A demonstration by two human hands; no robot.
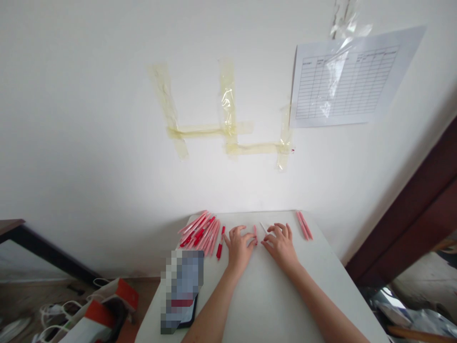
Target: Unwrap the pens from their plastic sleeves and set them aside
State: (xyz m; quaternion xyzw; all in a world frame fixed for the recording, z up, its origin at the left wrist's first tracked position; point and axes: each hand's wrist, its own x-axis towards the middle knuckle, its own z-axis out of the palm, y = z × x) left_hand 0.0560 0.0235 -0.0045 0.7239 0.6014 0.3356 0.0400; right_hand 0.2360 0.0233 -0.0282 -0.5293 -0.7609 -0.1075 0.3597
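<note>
The fingers (247, 235) of the left hand (238, 248) are bent, thumb and forefinger at a slim pink piece (255, 230) on the table; whether they pinch it or merely touch it, I cannot tell. The pink piece lies between the two hands, toward the wall end of the table. The right hand (283, 244) hovers or rests just across from it, its fingers curved and parted. A thin white stick (263, 227) slants between the pink piece and the right hand, close to that hand's fingertips.

Just beside the left hand, on its outer side, a red pen (220, 244) stands between it and a fanned heap of pink and red pens (200, 232). Past the right hand, well apart from the heap, two pink pens (304, 226) lie side by side near the edge. A dark phone (189, 314), partly blurred out, takes up the near left of the white table (262, 305), beside the left forearm.

Beyond, the wall (89, 119) carries yellowed tape (228, 102) and a printed sheet (342, 85). White-and-orange bags (123, 295) sit on the floor at left.
</note>
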